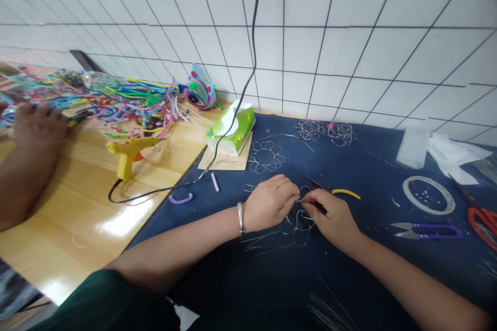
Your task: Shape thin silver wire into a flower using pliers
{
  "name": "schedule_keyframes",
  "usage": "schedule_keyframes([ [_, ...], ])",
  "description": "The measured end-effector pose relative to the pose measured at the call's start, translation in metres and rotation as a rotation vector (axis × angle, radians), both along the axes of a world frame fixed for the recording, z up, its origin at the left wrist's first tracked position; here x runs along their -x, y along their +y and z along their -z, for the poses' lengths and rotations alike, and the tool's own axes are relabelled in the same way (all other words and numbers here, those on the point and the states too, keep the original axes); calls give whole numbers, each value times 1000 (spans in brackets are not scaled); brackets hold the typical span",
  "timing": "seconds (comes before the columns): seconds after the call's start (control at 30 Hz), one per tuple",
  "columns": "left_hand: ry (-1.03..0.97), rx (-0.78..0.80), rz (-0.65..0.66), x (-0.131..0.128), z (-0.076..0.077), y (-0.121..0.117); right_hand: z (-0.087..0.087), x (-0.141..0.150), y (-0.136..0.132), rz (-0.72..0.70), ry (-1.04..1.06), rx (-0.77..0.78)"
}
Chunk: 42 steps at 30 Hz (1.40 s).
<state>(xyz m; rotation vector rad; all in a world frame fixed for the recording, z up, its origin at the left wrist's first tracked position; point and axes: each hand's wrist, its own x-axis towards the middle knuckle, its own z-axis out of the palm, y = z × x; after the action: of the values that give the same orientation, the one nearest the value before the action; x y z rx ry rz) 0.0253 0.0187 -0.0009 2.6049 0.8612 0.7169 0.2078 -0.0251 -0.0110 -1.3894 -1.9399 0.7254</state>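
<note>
My left hand (273,201) and my right hand (333,215) meet over the dark blue cloth, both pinching a looped wire piece (300,221). Its thin silvery loops hang below my fingertips, and the exact spot they grip is partly hidden. A silver bracelet (241,219) circles my left wrist. Just behind my right hand lie pliers with a yellow handle (346,193), partly covered by it. Loose straight wires (264,240) lie under my left hand. Farther back rests a flower-shaped wire ring (266,157).
Wire bundles (325,132) lie at the back. Purple snips (427,229), a tape roll (428,195) and red-handled scissors (483,225) are at right. Left are a tissue pack (232,126), a yellow glue gun (128,155), its cord, colourful pipe cleaners (135,98) and another person's hand (39,124).
</note>
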Motion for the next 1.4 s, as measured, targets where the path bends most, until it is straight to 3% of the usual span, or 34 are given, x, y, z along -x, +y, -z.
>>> schedule_keyframes([
  [0.37,-59,19,-15,1,-1,-1,-3,1,0,25,20,79],
  [0.73,-10,23,-50,0,-4,-8,-4,9,-2,99,-1,2],
  [1.4,59,12,-56,2,-4,-10,-3,3,-3,71,-40,-93],
])
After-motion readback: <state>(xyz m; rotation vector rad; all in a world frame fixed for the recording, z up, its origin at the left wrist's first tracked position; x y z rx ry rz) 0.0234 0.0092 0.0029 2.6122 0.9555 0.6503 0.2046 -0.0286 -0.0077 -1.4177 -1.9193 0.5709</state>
